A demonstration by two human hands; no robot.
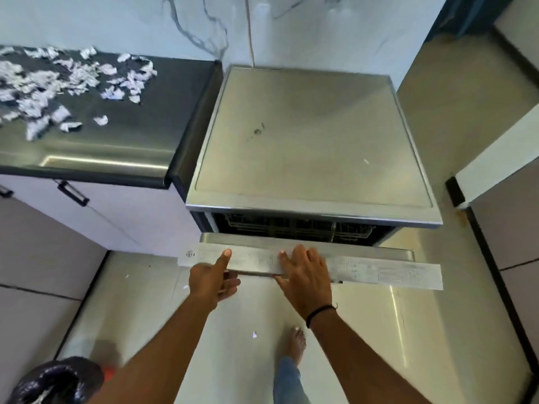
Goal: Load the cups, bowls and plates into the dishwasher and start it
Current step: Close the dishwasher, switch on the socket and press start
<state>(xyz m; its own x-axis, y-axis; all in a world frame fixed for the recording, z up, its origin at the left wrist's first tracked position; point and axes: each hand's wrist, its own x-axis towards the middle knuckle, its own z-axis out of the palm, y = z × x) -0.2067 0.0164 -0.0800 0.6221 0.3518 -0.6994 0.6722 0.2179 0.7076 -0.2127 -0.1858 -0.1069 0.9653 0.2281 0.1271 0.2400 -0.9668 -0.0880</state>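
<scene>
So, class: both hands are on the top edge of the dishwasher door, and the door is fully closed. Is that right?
Not quite. In the head view the left hand and right hand are on the dishwasher door, but it is ajar: a rack shows through the gap.

The dishwasher stands beside a dark bench strewn with torn paper scraps. Its door is tilted partly ajar, a wire rack showing in the gap. The left hand grips the door's top edge, thumb on top; the right hand lies flat on it, fingers extended.
</scene>
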